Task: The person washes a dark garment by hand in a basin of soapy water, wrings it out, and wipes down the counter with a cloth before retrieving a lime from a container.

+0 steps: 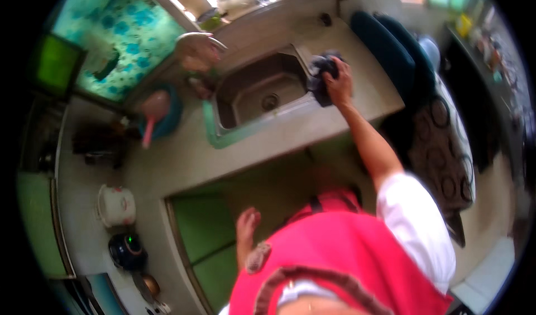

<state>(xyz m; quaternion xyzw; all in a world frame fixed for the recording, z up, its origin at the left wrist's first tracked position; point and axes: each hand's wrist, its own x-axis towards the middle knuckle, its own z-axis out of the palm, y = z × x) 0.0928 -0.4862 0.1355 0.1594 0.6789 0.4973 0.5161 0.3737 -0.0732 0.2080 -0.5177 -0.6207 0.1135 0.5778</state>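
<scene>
My right hand (340, 80) presses on a bunched dark cloth (322, 93) on the countertop, just right of the steel sink (251, 99). Its fingers curl over the cloth's right side. Low by my body, in front of the green cabinet doors, hangs my left hand (248, 223); it touches none of the things on the counter. Nothing shows in its fingers, but blur hides how far apart they are. The sink basin has a round drain (270, 102) in its floor, and a green border runs along its left and front edges.
Left of the sink, a pink dipper (155, 110) lies over a blue basin (176, 105). Dishes (201, 51) stand behind the sink's left corner. Along the left counter are a white pot (117, 206) and a dark rice cooker (127, 252). A patterned-cover chair (439, 147) stands at right.
</scene>
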